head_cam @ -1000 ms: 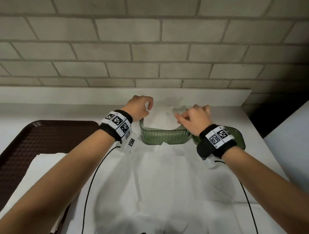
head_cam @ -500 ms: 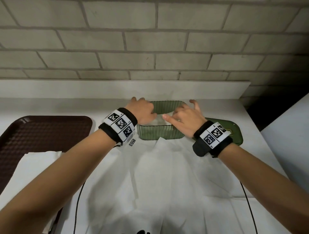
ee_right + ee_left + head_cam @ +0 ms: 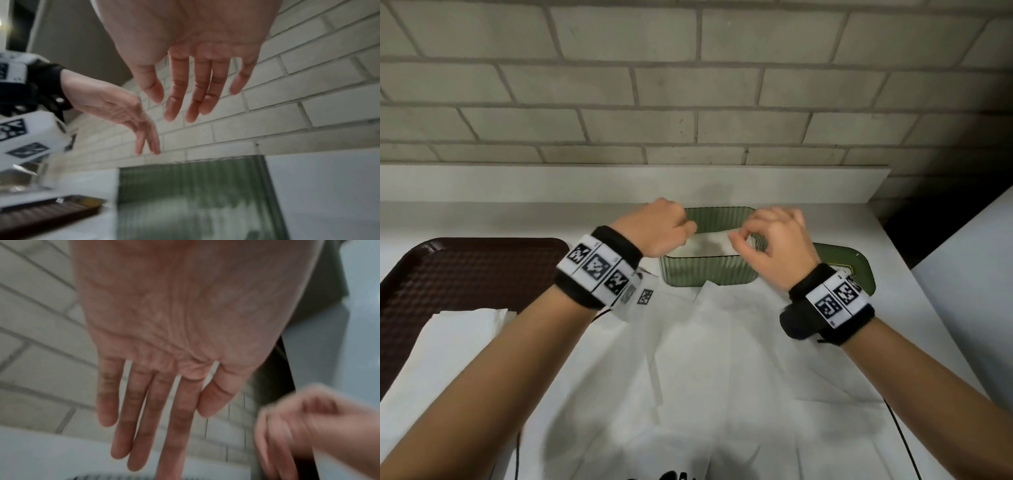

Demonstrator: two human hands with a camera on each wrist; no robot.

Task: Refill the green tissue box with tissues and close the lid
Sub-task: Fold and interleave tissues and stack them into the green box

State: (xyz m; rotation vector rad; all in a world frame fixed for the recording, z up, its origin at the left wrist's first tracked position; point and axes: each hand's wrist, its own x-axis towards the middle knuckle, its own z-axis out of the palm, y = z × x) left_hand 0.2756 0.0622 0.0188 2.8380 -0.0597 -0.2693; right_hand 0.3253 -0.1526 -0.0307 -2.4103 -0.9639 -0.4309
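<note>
**A:** Where does the refill stand?

**B:** I'd say the filling half is largely done. The green tissue box (image 3: pixel 709 274) sits at the far edge of the counter (image 3: pixel 893 246), about midway along it. I see a white stack of tissues (image 3: pixel 709 245) lying inside it, below the rim.

**A:** And your hands?

**B:** My left grip (image 3: pixel 664 228) hovers over the box's left end and my right grip (image 3: pixel 774 246) over its right end. From the head view they look curled. The wrist views show the fingers (image 3: pixel 144 418) of the left and the fingers (image 3: pixel 197 91) of the right stretched out loosely, with nothing between them. So I call both wide and empty.

**A:** The lid?

**B:** It's off. The lid (image 3: pixel 859 263) lies flat on the counter just beside the box's right end, partly hidden behind my right wrist. Closing is what's left, as I judge it.

**A:** More tissues to add?

**B:** Possibly. A folded white pile (image 3: pixel 462 329) rests on the brown tray (image 3: pixel 465 274) at the counter's left edge. A large white sheet (image 3: pixel 722 359) is spread from the box toward the near edge. I can't tell how full the box is.
</note>
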